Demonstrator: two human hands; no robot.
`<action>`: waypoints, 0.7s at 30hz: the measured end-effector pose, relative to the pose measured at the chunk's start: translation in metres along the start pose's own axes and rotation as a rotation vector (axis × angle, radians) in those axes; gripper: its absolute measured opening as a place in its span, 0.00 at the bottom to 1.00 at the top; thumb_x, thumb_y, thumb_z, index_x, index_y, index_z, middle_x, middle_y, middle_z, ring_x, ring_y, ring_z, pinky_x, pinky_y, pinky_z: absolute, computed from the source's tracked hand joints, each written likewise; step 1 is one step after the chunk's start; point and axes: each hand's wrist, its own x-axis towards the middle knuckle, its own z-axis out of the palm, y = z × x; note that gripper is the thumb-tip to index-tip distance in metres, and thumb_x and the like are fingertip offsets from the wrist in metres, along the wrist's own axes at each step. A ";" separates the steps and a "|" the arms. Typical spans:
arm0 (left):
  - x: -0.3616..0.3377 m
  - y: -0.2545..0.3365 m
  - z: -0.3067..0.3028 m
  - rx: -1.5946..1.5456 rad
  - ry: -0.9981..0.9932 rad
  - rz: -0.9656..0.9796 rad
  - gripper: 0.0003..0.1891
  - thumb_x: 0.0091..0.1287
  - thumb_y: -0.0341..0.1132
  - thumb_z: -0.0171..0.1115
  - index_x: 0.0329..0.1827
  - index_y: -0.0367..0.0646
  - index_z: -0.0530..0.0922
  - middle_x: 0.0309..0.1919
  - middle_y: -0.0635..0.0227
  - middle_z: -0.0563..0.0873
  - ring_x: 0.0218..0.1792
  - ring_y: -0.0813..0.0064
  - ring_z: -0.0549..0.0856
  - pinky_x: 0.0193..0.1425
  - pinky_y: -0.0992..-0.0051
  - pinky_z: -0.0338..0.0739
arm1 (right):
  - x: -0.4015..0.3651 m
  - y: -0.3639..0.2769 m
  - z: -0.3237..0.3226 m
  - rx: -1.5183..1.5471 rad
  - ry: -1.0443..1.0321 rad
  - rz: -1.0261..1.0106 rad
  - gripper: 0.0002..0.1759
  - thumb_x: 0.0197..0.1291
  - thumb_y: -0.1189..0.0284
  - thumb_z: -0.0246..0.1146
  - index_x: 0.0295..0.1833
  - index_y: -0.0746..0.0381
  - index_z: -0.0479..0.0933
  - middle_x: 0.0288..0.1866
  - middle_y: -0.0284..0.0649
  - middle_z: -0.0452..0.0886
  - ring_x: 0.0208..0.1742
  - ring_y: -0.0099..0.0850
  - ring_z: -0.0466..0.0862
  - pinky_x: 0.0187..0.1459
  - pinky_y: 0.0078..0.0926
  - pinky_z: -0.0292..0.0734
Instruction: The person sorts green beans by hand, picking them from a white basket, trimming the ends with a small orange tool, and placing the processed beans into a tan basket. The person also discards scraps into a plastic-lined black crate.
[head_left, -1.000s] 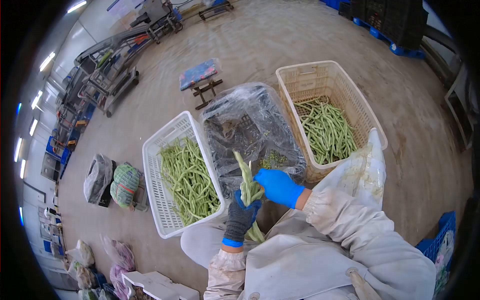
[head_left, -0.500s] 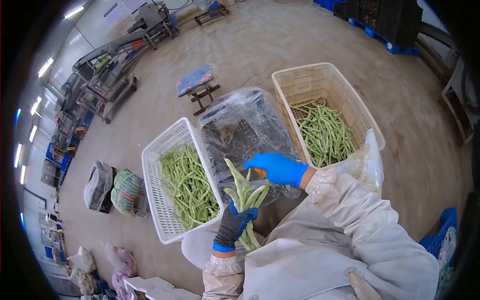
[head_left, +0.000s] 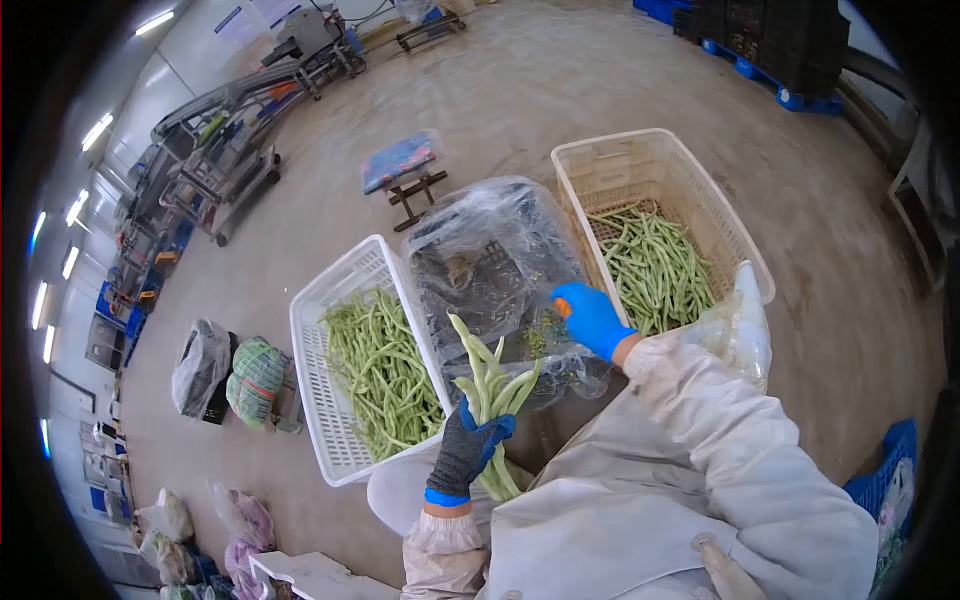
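Note:
A bunch of green beans (head_left: 490, 385) stands upright in my left hand (head_left: 470, 447), which wears a dark grey-and-blue glove and is wrapped round the pods. To the right, my right hand (head_left: 592, 318) in a blue glove is closed on a small orange tool, of which only an orange end (head_left: 563, 307) shows. That hand hovers over a plastic-lined dark crate (head_left: 500, 235) with small green scraps (head_left: 543, 335) in it. On the left a white crate (head_left: 312, 395) holds many beans (head_left: 385, 375). A cream crate (head_left: 738, 235) on the right holds more beans (head_left: 655, 270).
Beyond the crates is a low stool (head_left: 400, 160) with a patterned top. A tied green checked bundle (head_left: 255, 380) and a bag-covered black crate (head_left: 203, 370) are on the floor at left. A blue basket (head_left: 885, 465) lies at lower right; conveyor machinery (head_left: 225, 120) is at upper left.
My right hand has moved right, away from the bunch tips. Green scraps now show on the plastic lining below it. My left hand still grips the beans in nearly the same place.

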 end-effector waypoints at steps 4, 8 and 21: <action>0.011 -0.012 -0.011 0.512 0.161 0.302 0.24 0.54 0.35 0.67 0.53 0.38 0.71 0.35 0.51 0.82 0.35 0.52 0.82 0.38 0.62 0.76 | 0.010 -0.048 -0.027 0.094 0.198 -0.391 0.19 0.55 0.77 0.57 0.54 0.59 0.73 0.45 0.49 0.76 0.45 0.51 0.77 0.42 0.44 0.75; 0.018 0.001 -0.011 0.739 0.165 0.234 0.22 0.52 0.40 0.67 0.46 0.40 0.71 0.34 0.46 0.81 0.37 0.45 0.81 0.39 0.55 0.75 | 0.012 -0.100 -0.048 0.176 -0.141 -0.387 0.21 0.56 0.74 0.60 0.57 0.59 0.72 0.43 0.48 0.76 0.45 0.48 0.78 0.42 0.41 0.76; 0.016 0.005 -0.012 0.865 0.188 0.188 0.24 0.52 0.38 0.67 0.52 0.42 0.70 0.36 0.47 0.82 0.40 0.45 0.81 0.42 0.55 0.75 | 0.014 -0.072 -0.033 -0.169 -0.230 -0.478 0.09 0.54 0.77 0.57 0.42 0.61 0.75 0.34 0.45 0.78 0.37 0.46 0.80 0.39 0.40 0.76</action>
